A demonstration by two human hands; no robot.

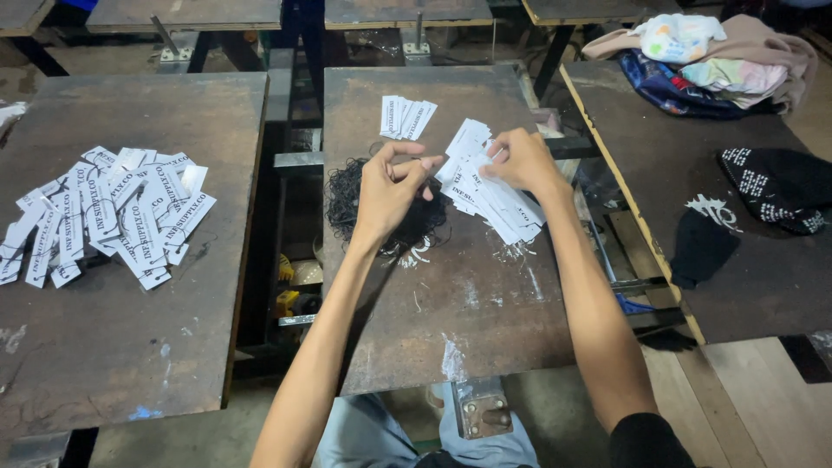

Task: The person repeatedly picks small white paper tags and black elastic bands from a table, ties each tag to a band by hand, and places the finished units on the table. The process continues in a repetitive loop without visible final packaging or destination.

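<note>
My left hand (388, 186) hovers over a tangle of thin black strings (347, 204) on the middle dark metal table (451, 312), fingertips pinched together, apparently on a string. My right hand (520, 160) rests on a spread pile of white paper tags (498, 204) and grips one tag at its top. Both hands are close, fingertips nearly meeting. A small neat stack of white tags (407, 117) lies farther back on the same table.
A large heap of white tags with strings (113, 212) covers the left table (130, 347). The right table (763, 277) carries folded clothes (711, 61) and black garments (776, 186). Gaps with metal frames separate the tables.
</note>
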